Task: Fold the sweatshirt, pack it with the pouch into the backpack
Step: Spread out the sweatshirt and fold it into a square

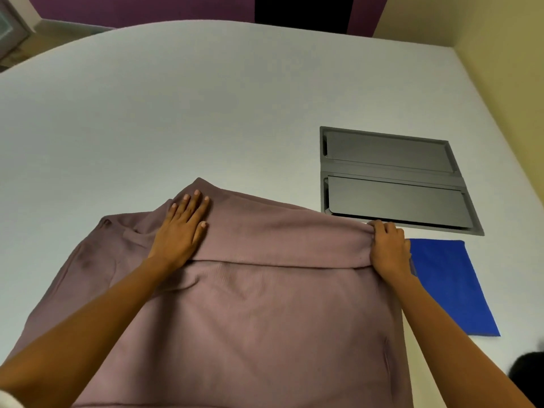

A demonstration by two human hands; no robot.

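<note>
Our left hand (pixel 179 231) presses flat, fingers (pixel 194 207) straight, on the sweatshirt (pixel 250 319), which lies on the counter (pixel 176 98) left of the hatch (pixel 394 178). Our right hand (pixel 388 248) clenches the fold (pixel 279 262) at its end by the hatch. An uneven pull could skew the fold.

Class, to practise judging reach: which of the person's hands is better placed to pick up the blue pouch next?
Probably the right hand: it grips the right edge of the sweatshirt, just beside the pouch. The left hand presses flat on the fold, farther away.
</note>
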